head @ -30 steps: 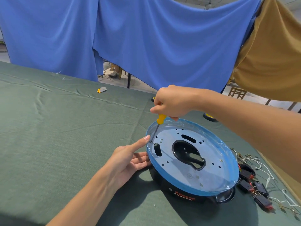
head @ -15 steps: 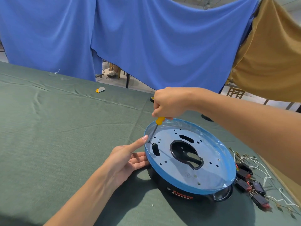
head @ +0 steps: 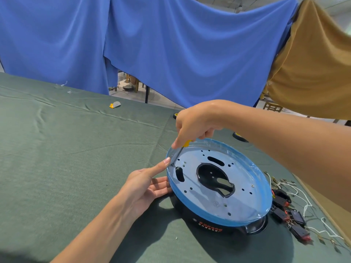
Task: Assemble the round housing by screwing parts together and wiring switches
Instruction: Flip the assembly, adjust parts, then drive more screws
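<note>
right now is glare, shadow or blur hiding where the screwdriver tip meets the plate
Head view: soft even light, mild sheen on the round blue-rimmed metal plate, no hard glare; the tip of the yellow-handled screwdriver is sharp but tiny and dark by the left hand; same view: the plate's shadow falls on the green cloth toward the camera; edges bend, wide-angle.

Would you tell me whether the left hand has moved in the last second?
No. The left hand keeps its index fingertip at the same spot by the housing rim, beside the screwdriver tip.
</note>
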{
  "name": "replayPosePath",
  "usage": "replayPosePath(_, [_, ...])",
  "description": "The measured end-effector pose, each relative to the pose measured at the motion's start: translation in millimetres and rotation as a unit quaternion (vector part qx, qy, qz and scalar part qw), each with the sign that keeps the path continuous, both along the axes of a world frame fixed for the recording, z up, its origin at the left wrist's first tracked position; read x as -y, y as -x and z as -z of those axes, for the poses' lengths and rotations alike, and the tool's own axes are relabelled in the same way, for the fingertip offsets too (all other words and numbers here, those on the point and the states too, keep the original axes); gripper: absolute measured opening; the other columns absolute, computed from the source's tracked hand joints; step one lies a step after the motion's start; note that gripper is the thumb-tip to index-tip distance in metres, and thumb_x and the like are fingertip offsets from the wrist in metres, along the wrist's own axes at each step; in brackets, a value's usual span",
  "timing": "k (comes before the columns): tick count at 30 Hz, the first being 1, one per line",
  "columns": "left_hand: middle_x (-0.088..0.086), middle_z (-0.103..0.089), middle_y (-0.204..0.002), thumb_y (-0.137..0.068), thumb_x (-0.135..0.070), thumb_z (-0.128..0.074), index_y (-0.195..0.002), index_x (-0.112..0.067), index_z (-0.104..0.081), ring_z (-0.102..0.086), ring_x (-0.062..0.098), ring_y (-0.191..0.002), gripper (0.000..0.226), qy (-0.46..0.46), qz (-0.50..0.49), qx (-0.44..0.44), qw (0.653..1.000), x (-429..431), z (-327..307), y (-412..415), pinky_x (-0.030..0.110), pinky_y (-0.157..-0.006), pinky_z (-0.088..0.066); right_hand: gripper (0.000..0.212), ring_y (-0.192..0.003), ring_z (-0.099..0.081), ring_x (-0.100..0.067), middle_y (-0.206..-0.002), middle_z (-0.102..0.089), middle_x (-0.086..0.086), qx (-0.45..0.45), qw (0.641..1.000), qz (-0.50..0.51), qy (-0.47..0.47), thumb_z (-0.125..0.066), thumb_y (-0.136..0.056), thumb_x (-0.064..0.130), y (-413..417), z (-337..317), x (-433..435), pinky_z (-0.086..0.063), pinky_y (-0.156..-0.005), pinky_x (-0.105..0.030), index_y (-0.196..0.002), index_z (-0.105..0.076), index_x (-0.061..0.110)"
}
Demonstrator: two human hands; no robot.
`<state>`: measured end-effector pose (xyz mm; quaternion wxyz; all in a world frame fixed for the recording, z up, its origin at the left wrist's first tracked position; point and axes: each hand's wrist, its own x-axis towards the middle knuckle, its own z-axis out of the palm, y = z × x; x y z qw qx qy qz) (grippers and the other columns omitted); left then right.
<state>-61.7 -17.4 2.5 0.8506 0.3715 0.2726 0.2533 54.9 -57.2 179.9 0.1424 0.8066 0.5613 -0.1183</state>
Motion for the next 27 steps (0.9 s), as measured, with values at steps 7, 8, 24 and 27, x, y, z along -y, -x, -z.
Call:
replayPosePath(7, [0.032, -0.071, -0.093, -0.044, -0.024, -0.091, -0.117, 0.006, -0.059, -0.073, 0.041, -0.084, 0.085, -0.001, -0.013, 0.002, 1.0, 2.3, -2.1, 0.9, 0.039, -0.059, -0.06, 0.018, -0.06, -0.052, -0.017, -0.066, -0.071, -0.002, 0.023, 0.998, -0.056, -0.008, -0.064, -0.089, 0.022, 12.7, 1.3, -7.9, -0.041, -0.053, -0.023, -0.082, -0.069, 0.006])
replayPosePath(8, [0.032, -0.071, -0.093, -0.044, -0.023, -0.092, -0.119, 0.006, -0.057, -0.073, 0.042, -0.084, 0.087, 0.0, -0.014, 0.001, 1.0, 2.4, -2.2, 0.8, 0.04, -0.059, -0.06, 0.019, -0.053, -0.047, -0.016, -0.065, -0.07, -0.005, 0.008, 1.0, -0.029, -0.006, -0.062, -0.09, 0.02, 12.1, 1.5, -9.7, -0.037, -0.047, -0.02, -0.079, -0.066, 0.005])
replayPosePath(24, [0.033, -0.071, -0.089, -0.048, -0.024, -0.092, -0.107, 0.001, -0.05, -0.073, 0.043, -0.086, 0.077, 0.028, -0.018, -0.007, 0.999, 5.2, -4.4, 2.5, 0.043, -0.06, -0.061, 0.02, -0.034, -0.025, -0.011, -0.056, -0.063, -0.011, -0.1, 0.987, 0.123, 0.002, -0.057, -0.094, 0.014, 2.3, 2.6, -9.7, -0.02, -0.034, -0.017, -0.078, -0.056, 0.002])
replayPosePath(27, [0.036, -0.069, -0.096, -0.073, -0.02, -0.083, -0.113, 0.003, -0.049, -0.072, 0.042, -0.09, 0.057, 0.074, -0.043, 0.003, 0.996, 1.3, -2.3, 2.2, 0.046, -0.062, -0.061, 0.02, -0.036, -0.026, -0.012, -0.063, -0.063, -0.01, -0.097, 0.991, 0.093, 0.012, -0.066, -0.088, 0.019, 5.0, -6.3, -10.1, -0.021, -0.035, -0.017, -0.076, -0.058, 0.005])
